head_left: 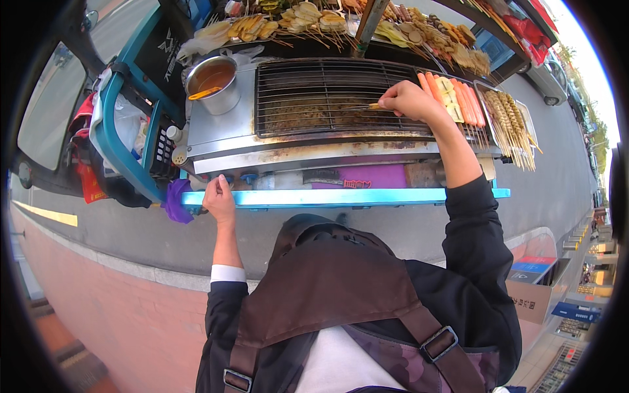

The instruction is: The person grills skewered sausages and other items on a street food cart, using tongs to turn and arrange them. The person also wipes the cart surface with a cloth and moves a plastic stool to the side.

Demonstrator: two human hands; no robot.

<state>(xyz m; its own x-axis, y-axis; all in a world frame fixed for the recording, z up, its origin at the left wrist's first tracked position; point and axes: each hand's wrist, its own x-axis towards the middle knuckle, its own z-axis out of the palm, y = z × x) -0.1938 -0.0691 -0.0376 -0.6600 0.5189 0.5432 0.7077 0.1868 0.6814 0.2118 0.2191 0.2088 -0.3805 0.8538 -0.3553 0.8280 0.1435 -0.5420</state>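
My right hand [409, 101] is over the right half of a barbecue grill grate [314, 88]. It pinches a thin stick-like tool [366, 106], yellowish near my fingers, that points left just above the bars. Sausages [464, 100] and pale skewered pieces [448, 98] lie in a row right of this hand. My left hand [219, 200] is curled at the left end of a light blue rail [339, 197], its thumb beside a blue valve knob [248, 178]. Its fingers are partly hidden, so what it grips is unclear.
A metal pot [221, 100] of brown sauce with an orange-handled utensil stands left of the grate. Skewers [511, 125] fill a tray at right; more skewered food [304, 19] lies behind. A knife [339, 181] lies below the grill. Purple cloth [178, 201] is tied to the rail.
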